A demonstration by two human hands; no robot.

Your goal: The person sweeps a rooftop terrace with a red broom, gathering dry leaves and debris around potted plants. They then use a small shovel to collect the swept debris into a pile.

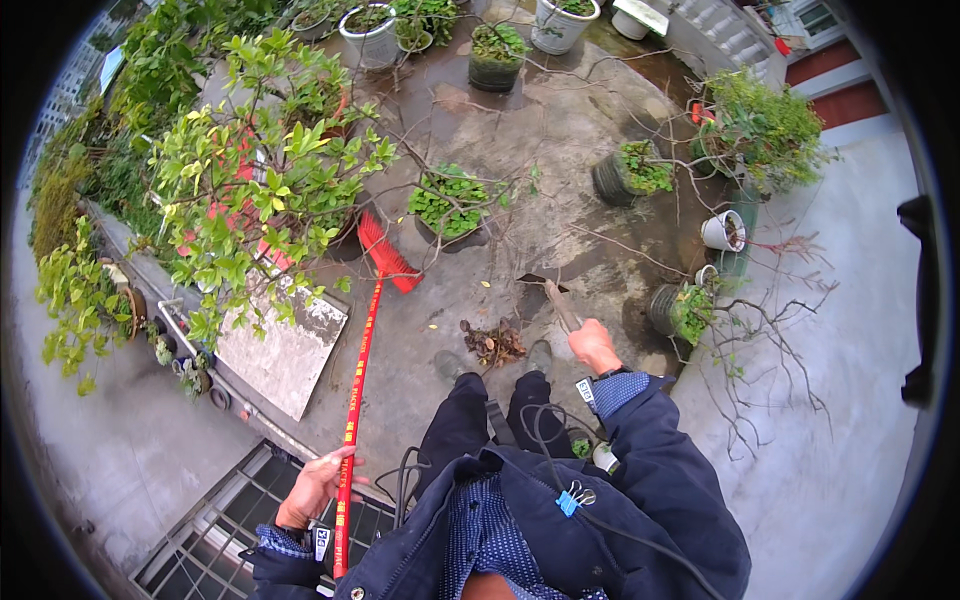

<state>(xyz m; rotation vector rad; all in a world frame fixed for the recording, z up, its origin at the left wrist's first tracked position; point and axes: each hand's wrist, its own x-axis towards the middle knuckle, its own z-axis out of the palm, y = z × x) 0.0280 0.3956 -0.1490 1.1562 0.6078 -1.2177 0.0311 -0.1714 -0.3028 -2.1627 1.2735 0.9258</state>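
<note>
My left hand (322, 484) is around the red printed handle of a broom (360, 360), its fingers loosely bent on the shaft. The broom's red bristle head (388, 253) rests on the concrete floor, between a leafy potted shrub and a pot of green plants. In my right hand (592, 345) is the near end of a brownish stick-like piece (562, 304); its far end points at a dark patch on the floor. A small heap of dry brown leaves (493, 343) lies in front of my shoes.
A leafy potted shrub (277, 172) and a pale weathered board (281, 349) are at the left. Pots of green plants (450, 202) stand ahead, and a tilted black pot (616, 180) is to the right. Bare thin branches (750, 330) spread at the right. A metal grating (217, 525) lies at lower left.
</note>
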